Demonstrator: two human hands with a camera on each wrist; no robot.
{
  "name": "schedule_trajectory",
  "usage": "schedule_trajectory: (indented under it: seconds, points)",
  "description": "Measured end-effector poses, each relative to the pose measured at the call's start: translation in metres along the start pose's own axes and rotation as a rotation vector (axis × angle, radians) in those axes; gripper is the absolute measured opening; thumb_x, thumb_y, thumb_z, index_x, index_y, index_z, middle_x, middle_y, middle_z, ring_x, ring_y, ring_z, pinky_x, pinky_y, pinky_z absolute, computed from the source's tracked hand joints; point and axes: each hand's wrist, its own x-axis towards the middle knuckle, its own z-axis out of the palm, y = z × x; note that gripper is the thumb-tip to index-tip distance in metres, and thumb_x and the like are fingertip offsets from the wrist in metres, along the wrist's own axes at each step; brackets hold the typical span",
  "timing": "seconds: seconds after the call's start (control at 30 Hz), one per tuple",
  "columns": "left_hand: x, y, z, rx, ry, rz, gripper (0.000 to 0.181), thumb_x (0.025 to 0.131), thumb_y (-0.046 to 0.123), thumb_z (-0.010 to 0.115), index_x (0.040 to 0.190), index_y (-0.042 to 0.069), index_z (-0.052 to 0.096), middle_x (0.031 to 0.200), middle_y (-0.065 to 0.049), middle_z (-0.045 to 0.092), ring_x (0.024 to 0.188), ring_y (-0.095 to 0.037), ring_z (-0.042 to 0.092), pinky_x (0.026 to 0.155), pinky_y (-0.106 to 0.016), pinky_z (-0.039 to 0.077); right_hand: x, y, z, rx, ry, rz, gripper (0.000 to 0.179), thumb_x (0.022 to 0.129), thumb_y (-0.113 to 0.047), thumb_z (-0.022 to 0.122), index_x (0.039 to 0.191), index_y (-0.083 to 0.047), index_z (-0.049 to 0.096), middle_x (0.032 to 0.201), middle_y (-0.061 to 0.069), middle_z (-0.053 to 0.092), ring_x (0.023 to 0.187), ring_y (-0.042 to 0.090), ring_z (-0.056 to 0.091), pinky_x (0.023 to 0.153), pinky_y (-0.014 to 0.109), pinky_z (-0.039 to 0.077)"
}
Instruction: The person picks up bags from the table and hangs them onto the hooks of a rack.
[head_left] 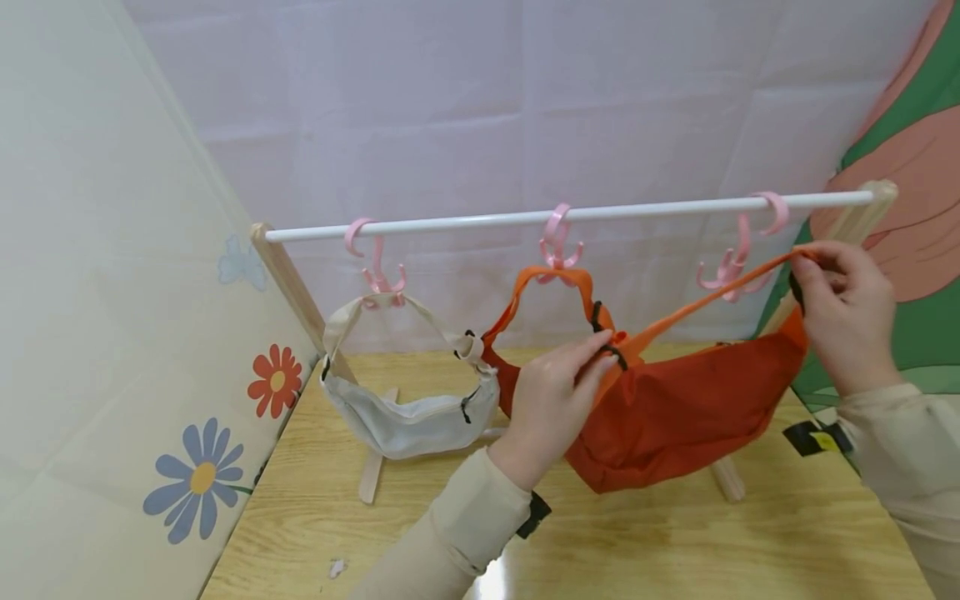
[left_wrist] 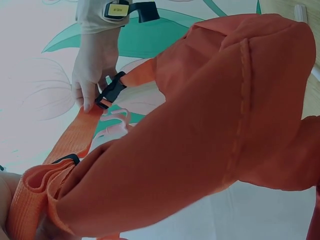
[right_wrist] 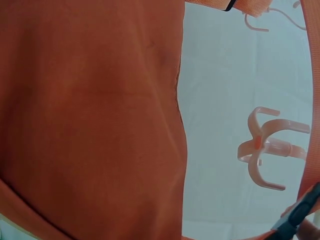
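Observation:
A red-orange waist bag (head_left: 682, 417) hangs between my two hands in front of the rack, at the right. My left hand (head_left: 551, 404) pinches the orange strap at the bag's left end, beside a black slider. Higher up, my right hand (head_left: 851, 308) grips the strap (head_left: 697, 308) next to a black buckle (left_wrist: 111, 89), seen in the left wrist view. The strap slants up between the hands, passing in front of the right pink hook (head_left: 731, 267). In the right wrist view the bag's cloth (right_wrist: 100, 120) fills the left half, with that pink hook (right_wrist: 265, 145) beyond.
A white rod (head_left: 465, 222) on wooden posts carries three pink hooks. From the left one hangs a white waist bag (head_left: 427, 425); from the middle one (head_left: 557, 242), another orange bag (head_left: 517, 300), partly behind my left hand. The rack stands on a wooden table (head_left: 300, 500).

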Motion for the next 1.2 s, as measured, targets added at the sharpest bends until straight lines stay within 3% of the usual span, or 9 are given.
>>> schedule_trajectory:
  seconds: [0.33, 0.77, 1.2]
  points:
    - [0.003, 0.0, -0.001, -0.008, 0.003, -0.011, 0.03, 0.092, 0.013, 0.067, 0.119, 0.001, 0.068, 0.105, -0.008, 0.072, 0.094, -0.017, 0.069, 0.082, -0.02, 0.052, 0.003, 0.002, 0.004, -0.002, 0.001, 0.008, 0.014, 0.097, -0.02, 0.059, 0.104, -0.03, 0.066, 0.091, -0.023, 0.057, 0.067, -0.005, 0.052, 0.055, 0.008, 0.038]
    - [0.006, -0.002, -0.001, -0.004, -0.016, -0.041, 0.03, 0.092, 0.015, 0.067, 0.119, 0.001, 0.068, 0.1, -0.008, 0.073, 0.087, -0.016, 0.07, 0.076, -0.017, 0.052, 0.005, 0.01, 0.006, 0.06, -0.031, 0.007, 0.017, 0.097, -0.019, 0.06, 0.108, -0.024, 0.071, 0.085, -0.027, 0.062, 0.075, -0.006, 0.055, 0.063, 0.005, 0.042]
    - [0.006, -0.006, -0.001, -0.021, -0.041, -0.107, 0.03, 0.092, 0.015, 0.067, 0.118, 0.002, 0.069, 0.104, -0.008, 0.073, 0.086, -0.016, 0.069, 0.074, -0.017, 0.051, 0.001, 0.015, 0.002, 0.049, -0.128, 0.04, 0.033, 0.099, -0.027, 0.055, 0.126, -0.011, 0.066, 0.093, -0.032, 0.059, 0.087, -0.009, 0.054, 0.071, 0.003, 0.043]
